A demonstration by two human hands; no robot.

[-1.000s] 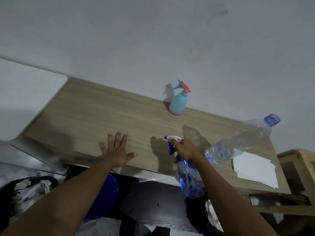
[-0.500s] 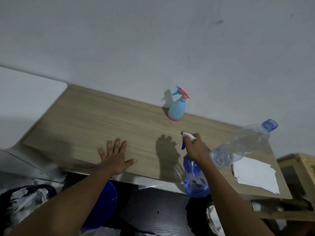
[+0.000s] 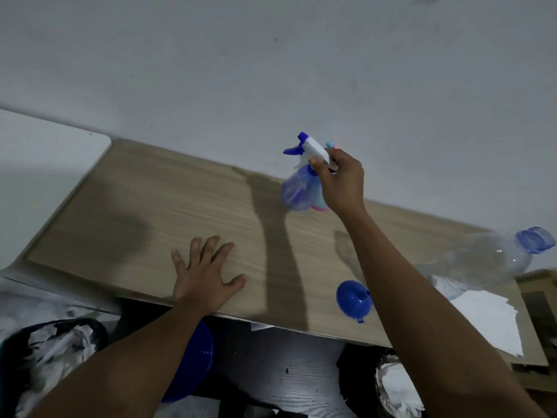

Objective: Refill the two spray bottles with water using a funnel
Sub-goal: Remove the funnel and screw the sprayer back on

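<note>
My right grip (image 3: 342, 182) clasps the blue spray bottle (image 3: 297, 188) by its head, left grip (image 3: 205, 276) flat on the counter (image 3: 135, 206); if it swings, it could topple the second bottle (image 3: 320, 207) behind.

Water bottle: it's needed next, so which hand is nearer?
Right. The right hand, gripping the blue spray bottle, is left of the water bottle; the left hand lies flat much farther left.

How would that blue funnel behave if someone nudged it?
The funnel lies on its side, so its round rim would probably let it roll in a curve. It looks like thin plastic, likely light and easily shifted. It sits near the table edge, so it might drop off.
</note>
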